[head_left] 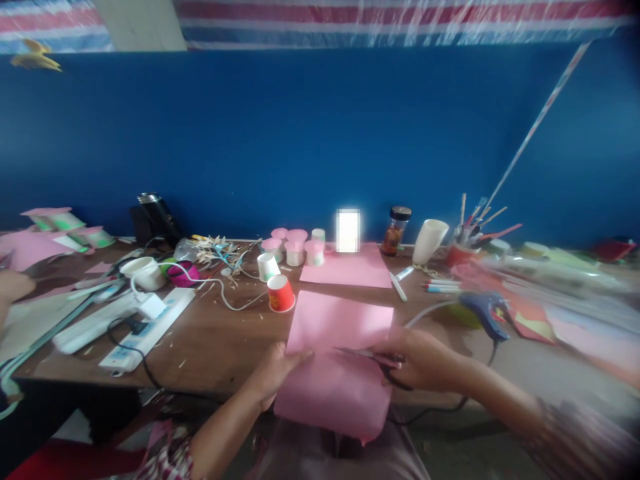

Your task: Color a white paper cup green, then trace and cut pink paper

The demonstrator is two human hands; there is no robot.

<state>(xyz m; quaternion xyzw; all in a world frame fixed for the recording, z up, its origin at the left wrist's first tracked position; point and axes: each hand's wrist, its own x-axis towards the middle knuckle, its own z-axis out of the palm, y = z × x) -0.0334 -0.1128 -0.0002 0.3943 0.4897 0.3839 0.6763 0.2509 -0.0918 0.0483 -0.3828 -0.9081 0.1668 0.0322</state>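
A large sheet of pink paper (340, 320) hangs over the table's front edge above my lap. My left hand (281, 370) pinches its left side, thumb on top. My right hand (415, 357) is closed round the handles of a pair of scissors (393, 363), whose blades lie across the middle of the sheet, pointing left. Blur hides how far the blades are apart. Just beyond the sheet stands a red paper cup (281, 293), with a white paper cup (269, 267) behind it. Another pink sheet (350, 270) lies flat further back.
Several pink-topped cups (296, 248) stand at the back. On the left are a power strip (150, 330) and a white mug (143, 273). A glue gun (485, 313), markers (444, 287) and a jar (397, 232) are to the right. Another person's hand (15, 285) shows far left.
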